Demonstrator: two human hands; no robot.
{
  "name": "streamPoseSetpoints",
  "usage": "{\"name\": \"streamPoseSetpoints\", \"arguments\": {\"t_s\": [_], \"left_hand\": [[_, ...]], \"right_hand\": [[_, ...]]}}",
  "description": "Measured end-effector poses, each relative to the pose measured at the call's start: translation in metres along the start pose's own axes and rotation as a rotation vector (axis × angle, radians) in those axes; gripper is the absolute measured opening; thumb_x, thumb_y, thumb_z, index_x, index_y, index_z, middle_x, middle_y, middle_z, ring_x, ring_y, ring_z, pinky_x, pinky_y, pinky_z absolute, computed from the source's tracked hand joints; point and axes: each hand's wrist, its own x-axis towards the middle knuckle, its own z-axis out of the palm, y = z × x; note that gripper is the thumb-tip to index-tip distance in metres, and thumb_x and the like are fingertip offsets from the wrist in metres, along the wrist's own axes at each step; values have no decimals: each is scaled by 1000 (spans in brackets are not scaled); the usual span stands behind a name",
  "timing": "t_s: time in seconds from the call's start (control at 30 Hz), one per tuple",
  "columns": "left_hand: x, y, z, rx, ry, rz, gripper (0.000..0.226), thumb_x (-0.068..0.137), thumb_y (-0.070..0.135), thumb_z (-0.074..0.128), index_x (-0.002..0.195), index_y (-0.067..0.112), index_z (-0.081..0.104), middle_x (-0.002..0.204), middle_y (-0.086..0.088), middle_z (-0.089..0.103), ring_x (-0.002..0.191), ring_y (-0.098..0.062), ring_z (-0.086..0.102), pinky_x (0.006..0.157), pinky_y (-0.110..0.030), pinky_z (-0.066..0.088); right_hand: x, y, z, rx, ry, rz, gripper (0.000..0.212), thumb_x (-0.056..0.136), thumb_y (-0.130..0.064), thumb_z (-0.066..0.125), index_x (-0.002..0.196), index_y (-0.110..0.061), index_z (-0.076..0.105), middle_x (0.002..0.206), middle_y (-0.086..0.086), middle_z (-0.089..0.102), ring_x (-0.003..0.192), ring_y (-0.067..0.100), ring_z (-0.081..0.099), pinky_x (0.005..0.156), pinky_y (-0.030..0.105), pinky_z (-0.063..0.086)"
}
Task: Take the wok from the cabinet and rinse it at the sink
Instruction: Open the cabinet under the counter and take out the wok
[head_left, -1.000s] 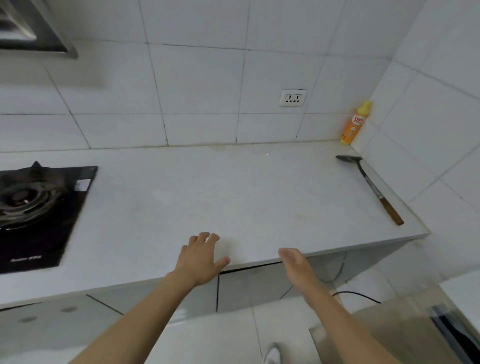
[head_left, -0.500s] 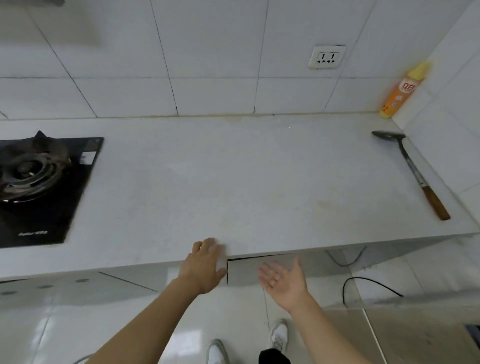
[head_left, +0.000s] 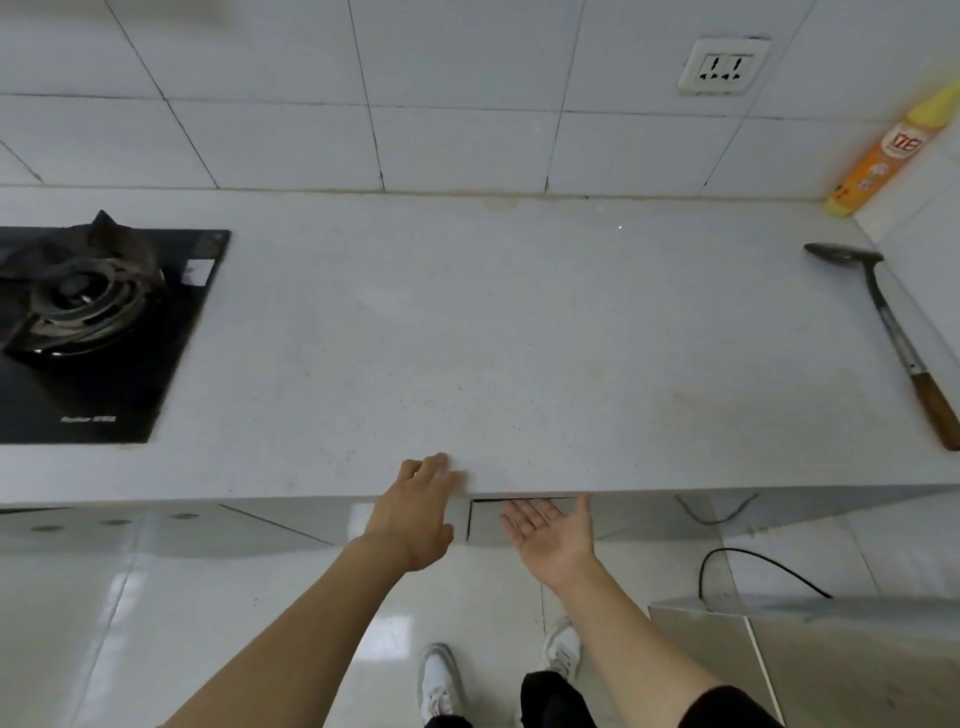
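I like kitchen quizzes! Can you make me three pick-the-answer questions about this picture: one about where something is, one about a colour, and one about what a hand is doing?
1. Where is the spatula?
A. on the stove
B. on the counter's right side
C. on the floor

2. What colour is the bottle?
A. blue
B. green
C. orange and yellow

3. How is the right hand?
A. open, palm up
B. gripping a wok
C. in a fist

Answers: B, it lies by the right wall; C, orange body, yellow cap; A, its fingers are spread below the counter edge.

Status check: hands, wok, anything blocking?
Left hand open, fingers on the countertop edge. Right hand open, palm up, at the cabinet door. Wok not in view. Nothing blocking the door.
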Motion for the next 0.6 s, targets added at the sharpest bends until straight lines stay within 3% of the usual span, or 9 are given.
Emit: {"name": "streamPoseSetpoints", "arguments": {"t_s": [0.33, 0.47, 0.53, 0.6], "left_hand": [[3, 6, 0, 46, -24, -15, 62, 87, 24, 63, 142, 18, 36, 153, -1, 23, 134, -27, 25, 90, -28, 48], [6, 9, 0, 107, -41, -21, 56, 85, 23, 64, 134, 17, 39, 143, -4, 29, 127, -27, 29, 75, -27, 47], [8, 11, 1, 143, -42, -17, 55, 85, 25, 65, 132, 15, 39, 139, -6, 31, 124, -28, 30, 70, -26, 45], [8, 13, 4, 194, -29, -12, 55, 86, 28, 64, 132, 13, 37, 137, -9, 31, 123, -31, 31, 71, -27, 44]], "right_hand": [[-1, 10, -21, -90, 52, -70, 83, 94, -65, 34, 148, -2, 27, 141, 27, 43, 116, 39, 52, 103, 48, 42], [-8, 20, -35, -199, 104, -104, 74, 97, -52, 44, 147, 1, 28, 143, 27, 41, 123, 38, 49, 105, 45, 41], [-14, 25, -41, -333, 146, -142, 57, 96, -34, 58, 136, 2, 41, 128, 25, 50, 117, 35, 53, 101, 43, 46], [-19, 32, -49, -474, 186, -196, 30, 91, -18, 67, 111, -1, 54, 100, 18, 56, 101, 29, 56, 97, 41, 50]]}}
